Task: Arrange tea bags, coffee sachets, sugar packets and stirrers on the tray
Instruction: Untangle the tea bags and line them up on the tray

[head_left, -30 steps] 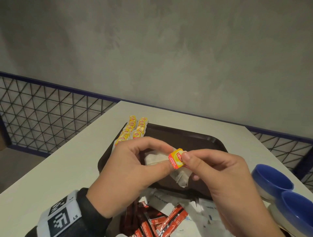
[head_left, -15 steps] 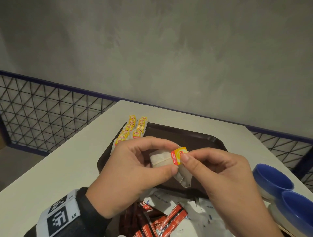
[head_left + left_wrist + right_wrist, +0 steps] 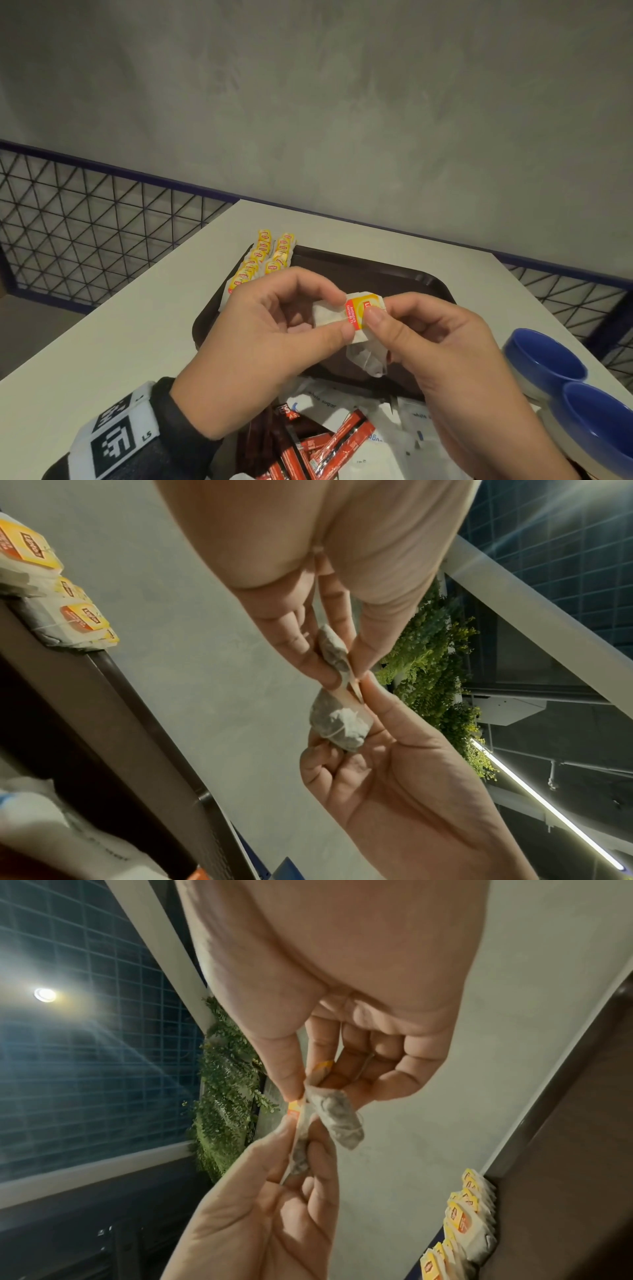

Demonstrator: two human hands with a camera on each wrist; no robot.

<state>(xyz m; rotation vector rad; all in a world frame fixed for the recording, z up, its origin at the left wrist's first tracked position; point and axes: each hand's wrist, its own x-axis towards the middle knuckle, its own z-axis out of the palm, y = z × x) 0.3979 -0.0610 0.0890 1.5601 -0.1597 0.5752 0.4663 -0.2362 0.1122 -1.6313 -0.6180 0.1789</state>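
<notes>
The white surface (image 3: pixel 113 335) ran back to a grey wall, with black wire mesh fencing (image 3: pixel 85 236) beyond its left and far right edges. On it lay a dark brown tray (image 3: pixel 404 284); its middle and right part was bare, leaving room there to set things down. Two blue bowls (image 3: pixel 579 387) sat touching each other at the right edge of the surface, just beside the tray's near right corner.

The left hand (image 3: pixel 263 346), with a black-and-white coded wristband marked "LS" (image 3: pixel 116 435), and the right hand (image 3: pixel 442 359) met above the tray's near half. Both had fingers curled: the left pinched the paper pouch of a tea bag (image 3: pixel 363 356) between thumb and forefinger, and the right pinched its yellow-and-red tag (image 3: pixel 361 310) between thumb and forefinger. The tag's small red print was too small to make out.

Along the tray's far left rim two rows of tea bags (image 3: pixel 265 262) lay overlapping, some hanging over the edge, their yellow tags reading "Lipton". Near the person, white sugar packets (image 3: pixel 329 404) printed "white sugar" lay heaped with red coffee sachets (image 3: pixel 339 442), whose lettering was only partly visible.
</notes>
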